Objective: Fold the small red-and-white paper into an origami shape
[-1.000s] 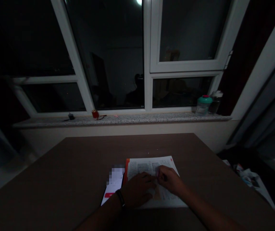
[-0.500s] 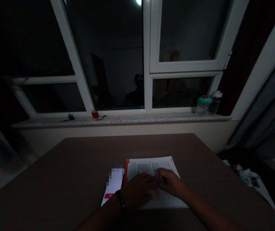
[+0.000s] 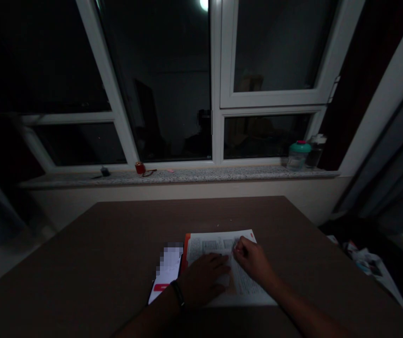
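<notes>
A book [image 3: 249, 281] with printed pages and an orange left edge lies on the brown table. My left hand [image 3: 205, 277], with a dark band on its wrist, rests on the page, fingers stretched out and slightly apart. Over the upper right of the page is my right hand [image 3: 251, 256], its fingers pinched together; whatever is between them is too small and dark to make out. Left of the book lies a phone [image 3: 169, 267] with a lit screen, partly blurred out, near my left wrist.
Brown table [image 3: 117, 234] under a window. On the stone sill [image 3: 201, 176] stand a small red jar [image 3: 140, 167], a dark little bottle [image 3: 104, 171], a teal-lidded cup [image 3: 299, 155] and a clear bottle [image 3: 316, 150]. Papers [image 3: 374, 270] lie beyond the table's right edge.
My right hand has moved up and slightly right, away from my left fingers, uncovering more of the page. My left hand stays on the book with its fingers a bit more spread.
</notes>
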A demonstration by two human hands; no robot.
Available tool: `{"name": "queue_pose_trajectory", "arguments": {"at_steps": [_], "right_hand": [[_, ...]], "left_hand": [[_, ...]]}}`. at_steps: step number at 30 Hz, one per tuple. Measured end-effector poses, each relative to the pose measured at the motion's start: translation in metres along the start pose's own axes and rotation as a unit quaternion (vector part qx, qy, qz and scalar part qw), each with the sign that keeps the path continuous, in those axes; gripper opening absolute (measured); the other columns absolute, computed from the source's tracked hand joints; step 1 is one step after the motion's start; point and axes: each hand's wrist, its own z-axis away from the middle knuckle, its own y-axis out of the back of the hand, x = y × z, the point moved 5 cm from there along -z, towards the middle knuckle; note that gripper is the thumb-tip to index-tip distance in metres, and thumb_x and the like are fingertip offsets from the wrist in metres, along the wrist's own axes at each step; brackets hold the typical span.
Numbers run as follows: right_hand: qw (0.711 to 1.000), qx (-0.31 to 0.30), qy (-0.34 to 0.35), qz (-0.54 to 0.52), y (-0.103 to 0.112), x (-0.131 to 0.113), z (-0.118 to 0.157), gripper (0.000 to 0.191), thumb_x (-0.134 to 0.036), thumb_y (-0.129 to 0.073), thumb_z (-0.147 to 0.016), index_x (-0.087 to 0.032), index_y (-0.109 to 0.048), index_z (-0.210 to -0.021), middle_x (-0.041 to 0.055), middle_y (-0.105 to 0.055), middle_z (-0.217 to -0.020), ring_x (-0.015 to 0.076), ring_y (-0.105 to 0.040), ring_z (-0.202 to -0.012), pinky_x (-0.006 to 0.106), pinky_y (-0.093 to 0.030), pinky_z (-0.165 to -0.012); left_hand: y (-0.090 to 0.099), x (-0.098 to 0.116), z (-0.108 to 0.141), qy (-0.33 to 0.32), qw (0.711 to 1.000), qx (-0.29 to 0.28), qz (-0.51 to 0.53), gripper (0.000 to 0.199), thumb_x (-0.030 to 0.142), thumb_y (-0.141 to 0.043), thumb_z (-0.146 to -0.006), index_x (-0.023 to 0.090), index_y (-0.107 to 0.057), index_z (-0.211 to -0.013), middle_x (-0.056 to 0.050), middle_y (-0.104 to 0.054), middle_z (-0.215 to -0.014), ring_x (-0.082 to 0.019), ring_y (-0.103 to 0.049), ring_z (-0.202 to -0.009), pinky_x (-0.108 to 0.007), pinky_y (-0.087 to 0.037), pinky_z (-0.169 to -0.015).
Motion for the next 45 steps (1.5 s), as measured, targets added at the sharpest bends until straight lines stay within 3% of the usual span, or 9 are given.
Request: {"name": "queue_pose_trajectory", "arguments": {"at_steps": [16,24,34,36,41,45], "right_hand": [[0.987,-0.132,0.035,-0.089,-0.010,-0.007,0.008,0.017,-0.014,-0.057,-0.075,-0.021,-0.044,-0.065,-0.0039,-0.054,-0.064,0.0119,-0.049,-0.058,0.021,-0.035,-0.055],[0.998,-0.047,-0.002,-0.039,-0.004,0.003,0.000,0.010,-0.016,-0.052,-0.079,-0.021,-0.047,-0.071,-0.0039,-0.050,-0.062,0.0128,-0.048,-0.058,0.021,-0.035,-0.055],[0.983,-0.158,0.047,-0.083,-0.012,-0.009,0.010,0.018,-0.012,-0.057,-0.073,-0.021,-0.044,-0.066,-0.0046,-0.052,-0.064,0.0119,-0.049,-0.060,0.021,-0.035,-0.056],[0.984,-0.152,0.038,-0.079,-0.013,-0.007,0.010,0.017,-0.011,-0.056,-0.072,-0.021,-0.044,-0.066,-0.0044,-0.053,-0.064,0.0120,-0.049,-0.059,0.021,-0.035,-0.056],[0.996,-0.073,0.007,-0.053,-0.007,0.000,0.002,0.014,-0.013,-0.053,-0.076,-0.022,-0.045,-0.069,-0.0040,-0.052,-0.064,0.0128,-0.050,-0.060,0.021,-0.036,-0.056],[0.995,-0.082,0.010,-0.057,-0.006,-0.001,0.002,0.012,-0.014,-0.053,-0.077,-0.022,-0.046,-0.071,-0.0042,-0.052,-0.065,0.0124,-0.049,-0.059,0.021,-0.035,-0.056]], "left_hand": [[-0.004,0.002,-0.003,-0.007,1.000,0.009,-0.009,0.047,0.032,-0.062,-0.090,0.025,-0.045,-0.134,-0.007,-0.045,-0.145,-0.028,-0.040,-0.131,-0.042,-0.034,-0.107],[-0.007,0.000,-0.002,-0.005,1.000,-0.001,-0.022,0.039,0.033,-0.061,-0.091,0.024,-0.049,-0.128,-0.007,-0.041,-0.149,-0.029,-0.038,-0.133,-0.045,-0.034,-0.108],[-0.005,0.001,-0.003,0.009,1.000,-0.003,-0.016,0.044,0.034,-0.063,-0.090,0.023,-0.047,-0.129,-0.007,-0.046,-0.144,-0.028,-0.040,-0.131,-0.043,-0.033,-0.108],[-0.005,0.002,-0.003,0.010,1.000,-0.006,-0.015,0.043,0.033,-0.063,-0.090,0.023,-0.047,-0.129,-0.008,-0.045,-0.145,-0.028,-0.039,-0.132,-0.044,-0.033,-0.108],[-0.003,0.002,-0.002,0.011,1.000,-0.009,-0.010,0.040,0.032,-0.064,-0.089,0.023,-0.051,-0.126,-0.007,-0.041,-0.149,-0.028,-0.037,-0.134,-0.044,-0.035,-0.108],[-0.004,0.001,-0.002,0.009,1.000,-0.014,-0.006,0.042,0.032,-0.064,-0.090,0.023,-0.049,-0.128,-0.008,-0.041,-0.149,-0.029,-0.037,-0.133,-0.044,-0.034,-0.108]]}}
